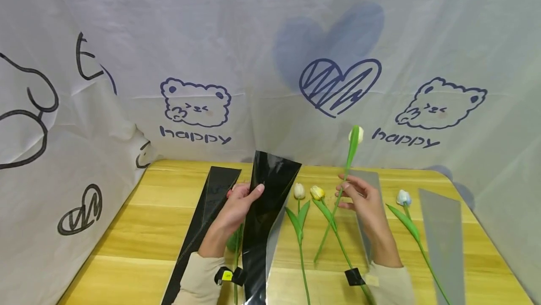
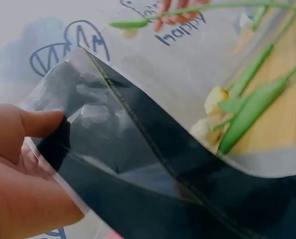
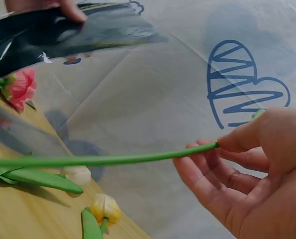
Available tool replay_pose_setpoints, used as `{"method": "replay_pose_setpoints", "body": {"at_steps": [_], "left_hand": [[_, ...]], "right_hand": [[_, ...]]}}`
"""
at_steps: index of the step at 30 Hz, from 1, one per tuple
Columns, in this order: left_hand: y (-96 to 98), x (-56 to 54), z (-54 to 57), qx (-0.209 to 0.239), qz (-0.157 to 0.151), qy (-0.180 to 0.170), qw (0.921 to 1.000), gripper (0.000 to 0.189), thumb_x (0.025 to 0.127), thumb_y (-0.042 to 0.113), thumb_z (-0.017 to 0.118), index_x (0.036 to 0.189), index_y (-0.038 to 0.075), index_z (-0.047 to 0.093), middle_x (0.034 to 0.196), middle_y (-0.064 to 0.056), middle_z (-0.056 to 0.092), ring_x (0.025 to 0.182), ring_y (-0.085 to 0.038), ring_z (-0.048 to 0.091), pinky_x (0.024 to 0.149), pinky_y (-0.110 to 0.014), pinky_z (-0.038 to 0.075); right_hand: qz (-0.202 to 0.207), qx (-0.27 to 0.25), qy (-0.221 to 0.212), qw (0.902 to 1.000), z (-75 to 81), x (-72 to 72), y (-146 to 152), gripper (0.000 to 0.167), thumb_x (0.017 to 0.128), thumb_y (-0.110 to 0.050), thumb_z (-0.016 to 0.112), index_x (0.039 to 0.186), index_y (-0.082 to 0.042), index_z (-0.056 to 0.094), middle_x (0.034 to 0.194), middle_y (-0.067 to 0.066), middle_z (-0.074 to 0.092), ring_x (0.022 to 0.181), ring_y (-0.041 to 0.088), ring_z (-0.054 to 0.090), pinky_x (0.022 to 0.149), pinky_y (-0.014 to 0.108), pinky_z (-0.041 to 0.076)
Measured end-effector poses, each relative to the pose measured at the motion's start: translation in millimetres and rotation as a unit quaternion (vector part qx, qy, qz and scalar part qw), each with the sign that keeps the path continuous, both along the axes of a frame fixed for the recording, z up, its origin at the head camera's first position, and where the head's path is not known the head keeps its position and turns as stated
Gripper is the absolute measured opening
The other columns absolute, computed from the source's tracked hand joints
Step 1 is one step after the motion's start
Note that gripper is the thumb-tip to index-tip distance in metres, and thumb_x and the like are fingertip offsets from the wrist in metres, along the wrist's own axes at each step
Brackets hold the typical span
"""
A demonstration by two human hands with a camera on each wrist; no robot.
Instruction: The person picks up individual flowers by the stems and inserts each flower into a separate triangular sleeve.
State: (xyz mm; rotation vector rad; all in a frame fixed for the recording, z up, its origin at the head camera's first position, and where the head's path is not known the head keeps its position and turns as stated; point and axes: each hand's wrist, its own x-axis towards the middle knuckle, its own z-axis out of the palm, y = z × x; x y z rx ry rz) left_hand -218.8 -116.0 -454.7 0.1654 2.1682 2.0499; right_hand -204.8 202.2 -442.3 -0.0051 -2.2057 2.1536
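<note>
My left hand (image 1: pixel 231 209) pinches a black flower sleeve (image 1: pixel 272 185) with a clear front near its wide upper end, thumb on top. The sleeve is raised above the table, and its lower part runs down toward me. In the left wrist view, the mouth of the sleeve (image 2: pixel 113 134) spreads beside the thumb. My right hand (image 1: pixel 367 204) pinches the green stem of an artificial white tulip (image 1: pixel 354 148) between thumb and fingers. The tulip is tilted, bloom up, with a leaf covering part of the bloom; its stem end points down and left, apart from the sleeve.
On the wooden table (image 1: pixel 135 230) lie a white tulip (image 1: pixel 299 191), a yellow tulip (image 1: pixel 317 193) and a blue-white tulip (image 1: pixel 403 197). Another black sleeve (image 1: pixel 198 220) lies left, grey sleeves (image 1: pixel 443 234) right. A pink flower (image 3: pixel 22 88) is partly hidden. A printed cloth (image 1: pixel 270 131) hangs behind.
</note>
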Motion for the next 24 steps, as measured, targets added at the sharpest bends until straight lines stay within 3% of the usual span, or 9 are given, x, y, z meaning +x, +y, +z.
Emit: {"method": "replay_pose_setpoints", "body": {"at_steps": [4,6,11,14,20,22,24], "left_hand": [[3.8,-0.3,-1.7,-0.045,0.001,0.045,0.9980,0.032,0.103,0.010,0.064,0.075,-0.002,0.052,0.070,0.001,0.034,0.067,-0.015,0.034,0.063,-0.027,0.030],[4.7,-0.1,-2.4,-0.052,-0.005,0.058,0.9970,0.027,0.100,0.007,0.067,0.077,-0.005,0.058,0.069,0.002,0.038,0.068,-0.013,0.038,0.063,-0.025,0.033],[6.3,-2.1,-4.6,-0.068,-0.008,0.093,0.9933,0.020,0.094,0.001,0.073,0.080,-0.010,0.064,0.072,0.001,0.047,0.072,-0.012,0.043,0.066,-0.024,0.037],[7.2,-2.4,-5.4,-0.071,-0.014,0.105,0.9919,0.014,0.092,0.000,0.074,0.089,-0.013,0.068,0.073,-0.004,0.060,0.069,-0.011,0.051,0.062,-0.023,0.042],[8.4,1.2,-4.7,-0.123,-0.068,0.127,0.9818,0.017,0.095,0.004,0.072,0.105,-0.010,0.072,0.088,-0.018,0.073,0.070,-0.013,0.061,0.062,-0.025,0.047],[9.2,2.4,-4.1,-0.142,-0.081,0.130,0.9779,0.018,0.096,0.006,0.072,0.108,-0.008,0.072,0.088,-0.017,0.073,0.070,-0.015,0.060,0.062,-0.025,0.046],[10.3,3.3,-3.9,-0.148,-0.085,0.129,0.9769,0.021,0.095,0.007,0.073,0.111,-0.007,0.072,0.088,-0.016,0.074,0.070,-0.016,0.061,0.061,-0.026,0.046]], "right_hand": [[-0.029,-0.053,0.013,0.9981,2.9,0.9,4,0.039,0.106,-0.016,0.058,0.139,0.005,0.056,0.104,-0.002,0.072,0.094,0.014,0.069,0.079,0.033,0.060],[-0.044,-0.085,0.026,0.9950,4.4,1.3,5,0.039,0.105,-0.017,0.060,0.138,0.004,0.057,0.103,0.000,0.071,0.095,0.016,0.069,0.079,0.032,0.059],[-0.094,-0.194,0.063,0.9744,11.8,3.2,7,0.038,0.102,-0.014,0.066,0.134,0.005,0.060,0.101,0.006,0.071,0.092,0.018,0.070,0.076,0.031,0.060],[-0.135,-0.276,0.089,0.9475,19.3,4.8,9,0.032,0.098,-0.008,0.069,0.125,0.008,0.063,0.100,0.010,0.072,0.087,0.020,0.071,0.072,0.031,0.060],[-0.194,-0.407,0.172,0.8760,36.2,9.9,14,0.028,0.094,0.001,0.072,0.116,0.014,0.062,0.091,0.018,0.068,0.080,0.026,0.071,0.068,0.034,0.061],[-0.201,-0.424,0.199,0.8601,39.4,10.9,15,0.028,0.093,0.003,0.071,0.116,0.016,0.060,0.089,0.020,0.067,0.079,0.027,0.071,0.067,0.035,0.061],[-0.205,-0.425,0.214,0.8552,40.4,10.9,15,0.029,0.093,0.005,0.070,0.117,0.018,0.059,0.088,0.021,0.066,0.079,0.028,0.071,0.067,0.035,0.061]]}}
